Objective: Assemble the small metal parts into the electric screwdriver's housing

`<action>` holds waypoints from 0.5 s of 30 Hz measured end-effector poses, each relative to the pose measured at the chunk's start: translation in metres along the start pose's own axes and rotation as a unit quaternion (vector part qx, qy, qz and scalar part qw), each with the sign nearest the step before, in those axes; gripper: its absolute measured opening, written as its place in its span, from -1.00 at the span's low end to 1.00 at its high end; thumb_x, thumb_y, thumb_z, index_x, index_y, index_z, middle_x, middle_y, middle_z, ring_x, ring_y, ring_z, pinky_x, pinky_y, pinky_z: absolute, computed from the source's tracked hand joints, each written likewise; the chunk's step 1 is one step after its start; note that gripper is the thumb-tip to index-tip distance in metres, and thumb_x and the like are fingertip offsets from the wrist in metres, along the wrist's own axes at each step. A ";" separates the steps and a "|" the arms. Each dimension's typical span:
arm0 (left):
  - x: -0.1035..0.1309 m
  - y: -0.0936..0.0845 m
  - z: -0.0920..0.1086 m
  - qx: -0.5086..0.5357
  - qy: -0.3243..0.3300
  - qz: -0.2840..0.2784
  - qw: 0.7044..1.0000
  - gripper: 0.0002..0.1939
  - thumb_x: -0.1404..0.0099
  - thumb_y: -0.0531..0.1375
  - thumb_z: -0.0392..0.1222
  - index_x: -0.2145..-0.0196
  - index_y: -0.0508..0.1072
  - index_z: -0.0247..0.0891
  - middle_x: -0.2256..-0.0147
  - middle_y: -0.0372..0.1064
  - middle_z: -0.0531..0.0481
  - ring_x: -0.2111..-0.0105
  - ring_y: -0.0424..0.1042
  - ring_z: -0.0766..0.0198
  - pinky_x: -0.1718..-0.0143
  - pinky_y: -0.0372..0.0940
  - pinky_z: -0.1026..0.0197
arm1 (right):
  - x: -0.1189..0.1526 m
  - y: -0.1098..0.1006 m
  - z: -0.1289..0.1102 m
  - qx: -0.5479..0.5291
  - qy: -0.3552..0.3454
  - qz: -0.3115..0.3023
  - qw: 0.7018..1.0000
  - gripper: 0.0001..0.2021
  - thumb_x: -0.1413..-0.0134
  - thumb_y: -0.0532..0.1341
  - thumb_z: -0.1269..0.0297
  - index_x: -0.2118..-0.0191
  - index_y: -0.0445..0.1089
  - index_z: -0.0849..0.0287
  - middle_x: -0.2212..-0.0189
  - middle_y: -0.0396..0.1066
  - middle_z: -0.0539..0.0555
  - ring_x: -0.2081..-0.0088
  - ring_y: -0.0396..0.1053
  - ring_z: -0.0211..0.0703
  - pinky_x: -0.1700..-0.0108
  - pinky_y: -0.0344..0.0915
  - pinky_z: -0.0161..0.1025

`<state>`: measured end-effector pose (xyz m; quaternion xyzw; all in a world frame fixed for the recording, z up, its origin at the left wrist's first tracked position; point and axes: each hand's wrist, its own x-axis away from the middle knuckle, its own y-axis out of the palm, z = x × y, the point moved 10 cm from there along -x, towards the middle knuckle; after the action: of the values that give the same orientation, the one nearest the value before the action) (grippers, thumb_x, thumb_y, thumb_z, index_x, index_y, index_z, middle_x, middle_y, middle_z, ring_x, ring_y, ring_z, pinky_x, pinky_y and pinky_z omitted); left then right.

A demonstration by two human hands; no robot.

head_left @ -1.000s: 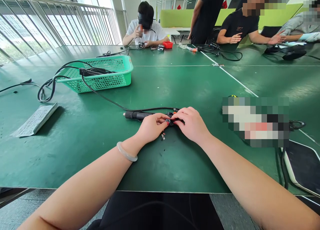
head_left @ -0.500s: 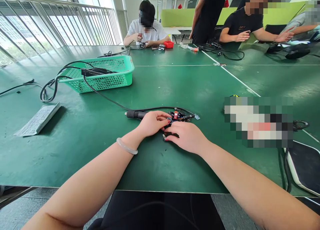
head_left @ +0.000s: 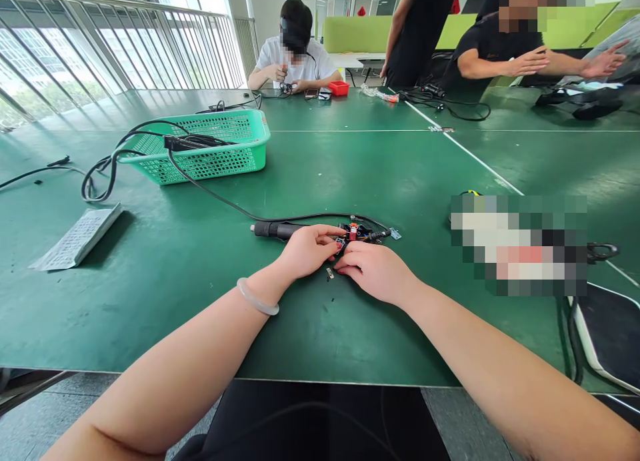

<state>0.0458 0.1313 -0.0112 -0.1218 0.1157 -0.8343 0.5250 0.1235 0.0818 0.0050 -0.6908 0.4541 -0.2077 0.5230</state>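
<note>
A small black electronic assembly [head_left: 354, 231] with a red part and thin wires lies on the green table, joined to a black cylindrical handle [head_left: 273, 229] on its left and a black cable. My left hand [head_left: 311, 249] rests over the handle's right end, its fingers closed on the assembly's near left edge. From the right, my right hand [head_left: 376, 269] touches the assembly's near side with fingers pressed together; what is between them is too small to tell. A tiny metallic piece [head_left: 330, 273] lies just below, between my hands. A small light blue piece [head_left: 395, 234] sits right of the assembly.
A teal basket [head_left: 215, 166] holding black cables stands at the back left, a folded paper [head_left: 80, 237] nearer. On the right are a blurred object and a dark pad [head_left: 613, 334]. Across the table sits a person [head_left: 295, 54] near a red tray [head_left: 339, 88]; others are at the back right.
My right hand's thumb has drawn in toward its fingers, and the tiny metallic piece now lies uncovered on the table. My left hand has barely moved. The person at the back right has shifted their arms rightward.
</note>
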 end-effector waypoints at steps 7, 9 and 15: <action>0.007 0.004 -0.012 0.081 -0.071 -0.004 0.994 -0.69 -0.18 0.16 -0.40 0.10 0.49 -0.36 0.50 0.46 0.02 0.50 0.42 0.41 0.32 0.37 0.30 | 0.003 -0.006 0.003 -0.003 0.008 0.004 1.000 -0.84 -0.19 0.15 0.38 0.30 0.50 0.12 0.27 0.47 0.01 0.24 0.40 -0.15 0.22 0.30 -0.21; 0.008 0.006 -0.014 0.111 -0.093 -0.007 0.990 -0.68 -0.18 0.15 -0.44 0.10 0.48 -0.37 0.50 0.46 0.02 0.50 0.44 0.41 0.31 0.38 0.30 | 0.005 -0.013 0.005 -0.009 0.002 0.025 1.000 -0.83 -0.19 0.14 0.40 0.31 0.49 0.13 0.30 0.46 0.02 0.25 0.40 -0.15 0.22 0.30 -0.21; 0.011 0.012 -0.013 0.161 -0.108 -0.017 0.981 -0.66 -0.11 0.14 -0.54 0.14 0.48 -0.40 0.51 0.46 0.03 0.47 0.49 0.37 0.32 0.40 0.30 | 0.010 -0.041 0.011 -0.034 0.008 0.140 0.989 -0.82 -0.20 0.12 0.41 0.34 0.48 0.15 0.31 0.45 0.03 0.30 0.39 -0.21 0.25 0.29 -0.26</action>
<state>0.0468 0.1171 -0.0265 -0.1277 -0.0796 -0.8328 0.5327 0.1539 0.0808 0.0364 -0.6357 0.5577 -0.1224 0.5194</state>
